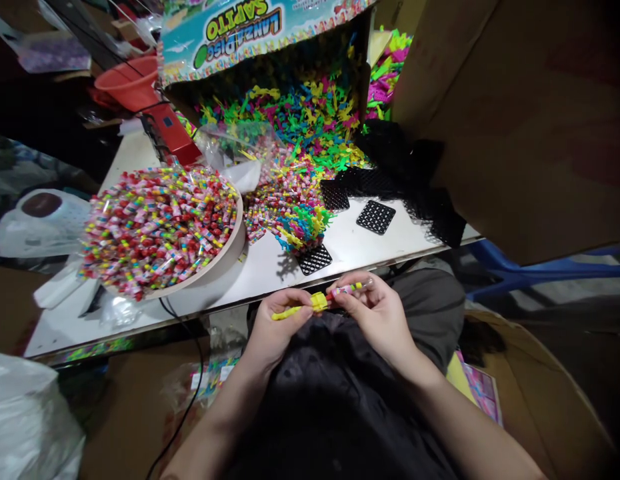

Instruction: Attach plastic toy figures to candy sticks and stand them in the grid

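Yellow toy (pixel 319 302) in left hand (pixel 276 325), pink tube (pixel 346 289) in right hand (pixel 386 315), pinched both, seemingly for control. Had the heaped basin (pixel 232 251) near, probably for easy reach.

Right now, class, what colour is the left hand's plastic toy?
The plastic toy is yellow: head view.

"LANZADISC" and "SAPITO" are displayed upside down on a colourful box (pixel 300 32) at the far edge of the desk (pixel 407 233); smaller lettering (pixel 317 4) cannot be read.
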